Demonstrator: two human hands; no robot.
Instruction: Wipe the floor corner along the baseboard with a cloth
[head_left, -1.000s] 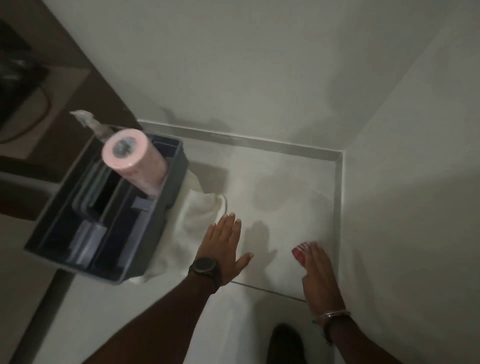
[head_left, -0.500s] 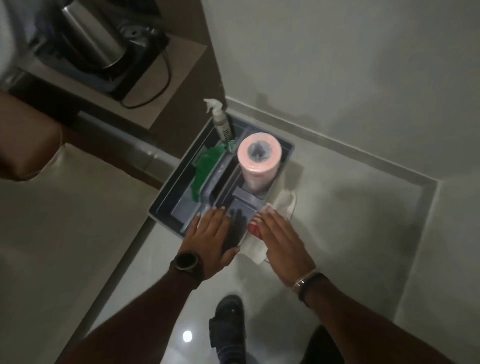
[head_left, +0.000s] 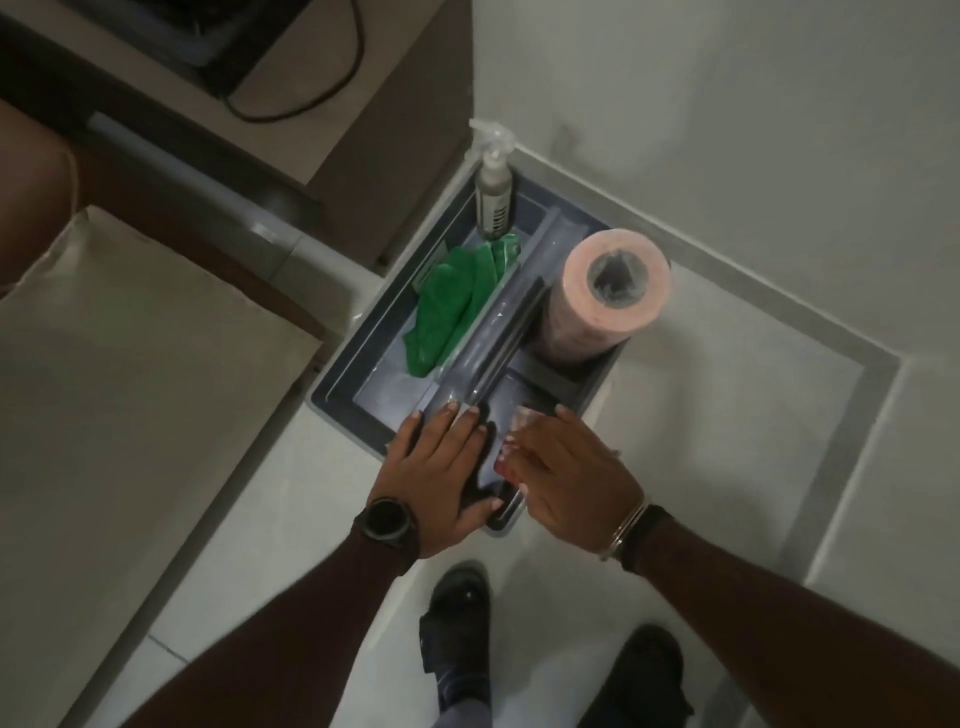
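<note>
A grey caddy (head_left: 340, 387) stands on the pale floor against the baseboard (head_left: 753, 288). In it are a green cloth (head_left: 452, 306), a spray bottle (head_left: 493, 197) and a pink roll (head_left: 605, 296). My left hand (head_left: 441, 467) lies flat over the caddy's near end with its fingers apart. My right hand (head_left: 571, 467) hovers beside it, fingers spread, with red at the fingertips. Neither hand holds anything that I can see. The floor corner (head_left: 891, 361) is to the right, apart from both hands.
A brown cabinet (head_left: 395, 135) with a black cable on top stands behind the caddy. A beige cushion (head_left: 130, 374) fills the left. My two feet in dark sandals (head_left: 457, 629) stand on the tiles below my hands.
Both hands moved left from the bare floor near the corner to above the caddy. The white cloth that lay beside the caddy is no longer in sight.
</note>
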